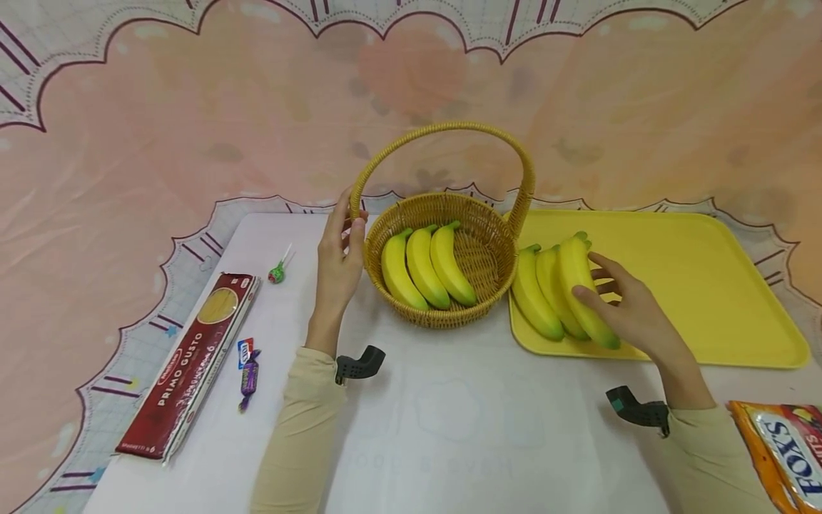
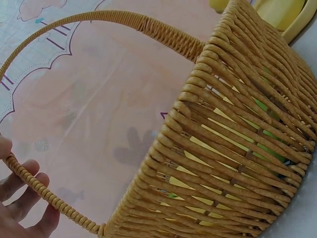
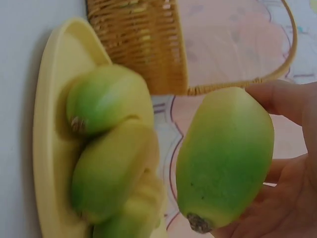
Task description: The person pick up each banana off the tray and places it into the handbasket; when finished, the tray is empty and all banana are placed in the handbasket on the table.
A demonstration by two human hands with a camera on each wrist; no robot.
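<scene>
A wicker basket (image 1: 443,314) with a tall arched handle (image 1: 449,127) holds three yellow bananas with green tips, such as the middle banana (image 1: 427,268). At the handle's left side, my left hand (image 1: 340,257) grips it between thumb and fingers; the left wrist view shows the fingers (image 2: 29,196) around the rod. My right hand (image 1: 632,307) pinches a banana (image 3: 225,158) between thumb and fingers, raised above the yellow tray (image 1: 693,285). Beside it, other bananas (image 3: 111,99) lie on the tray's left end, partly covered by the held one in the head view.
To the left on the white table (image 1: 449,428) lie a red spaghetti packet (image 1: 193,371), a green lollipop (image 1: 277,273) and a purple wrapped candy (image 1: 249,378). An orange Fox's bag (image 1: 783,450) lies at the right front. A patterned cloth (image 1: 257,128) hangs behind.
</scene>
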